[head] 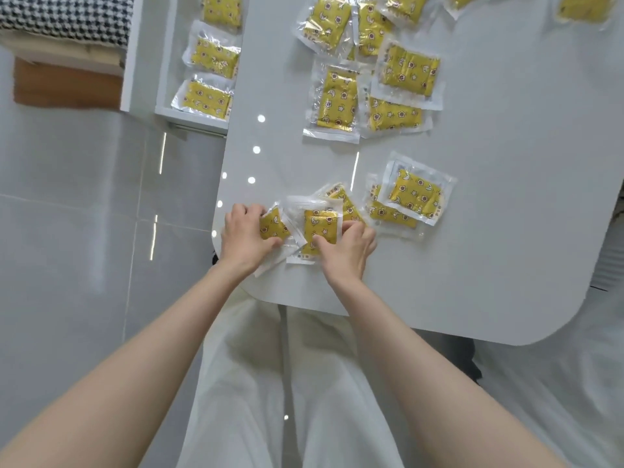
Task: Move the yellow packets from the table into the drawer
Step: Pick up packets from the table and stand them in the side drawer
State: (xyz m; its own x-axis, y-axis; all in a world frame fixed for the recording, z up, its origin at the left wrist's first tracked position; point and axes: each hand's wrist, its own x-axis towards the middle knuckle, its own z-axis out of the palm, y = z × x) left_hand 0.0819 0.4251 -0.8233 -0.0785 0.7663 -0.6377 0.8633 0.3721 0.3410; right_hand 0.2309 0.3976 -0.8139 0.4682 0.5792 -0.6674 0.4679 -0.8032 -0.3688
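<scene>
The white, glossy worktop (489, 231) has rounded corners. By its near left edge, 3 yellow packets (320, 228) overlap in a small heap. Just right of them, a pair (415, 194) of 2 lies one over the other. Farther back, a looser cluster (408, 69) of overlapping packets reaches the far edge. Beside the left edge, the open drawer (189, 117) holds 3 in a row.

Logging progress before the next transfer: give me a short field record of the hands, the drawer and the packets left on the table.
left hand: grips edge packet
right hand: pinches centre packet, overlapping the edge packet
drawer: open, three packets visible inside
table: many packets left; stacked pair beside the right hand, cluster farther off
status: unfinished
</scene>
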